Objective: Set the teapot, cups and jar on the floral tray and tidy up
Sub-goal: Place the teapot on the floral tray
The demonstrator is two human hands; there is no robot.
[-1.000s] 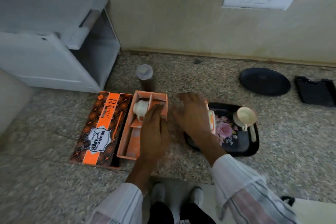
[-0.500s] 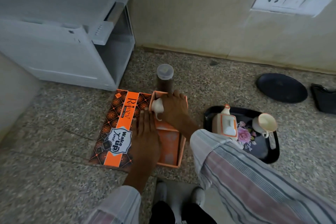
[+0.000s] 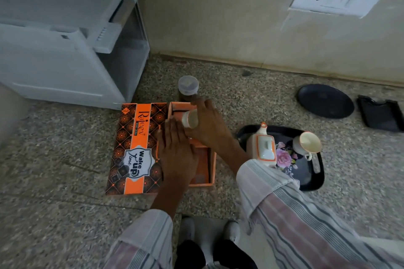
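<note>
My right hand (image 3: 207, 125) grips a small white cup (image 3: 189, 118) just above the far end of the open orange box (image 3: 204, 173). My left hand (image 3: 176, 153) lies flat, fingers together, on the box's left edge and holds nothing. On the black floral tray (image 3: 308, 178) to the right stand a white teapot with orange trim (image 3: 263, 145) and another white cup (image 3: 308, 143). A jar with a clear lid (image 3: 188, 87) stands on the counter behind the box.
The box's orange patterned lid (image 3: 135, 148) lies left of the box. A white appliance (image 3: 65, 35) fills the back left. A black round plate (image 3: 324, 100) and a black holder (image 3: 380, 116) sit at the back right. The counter's front edge runs below my arms.
My right hand has closed on the cup in the box and raised it, tipping its mouth toward me. My left hand has stayed flat on the box.
</note>
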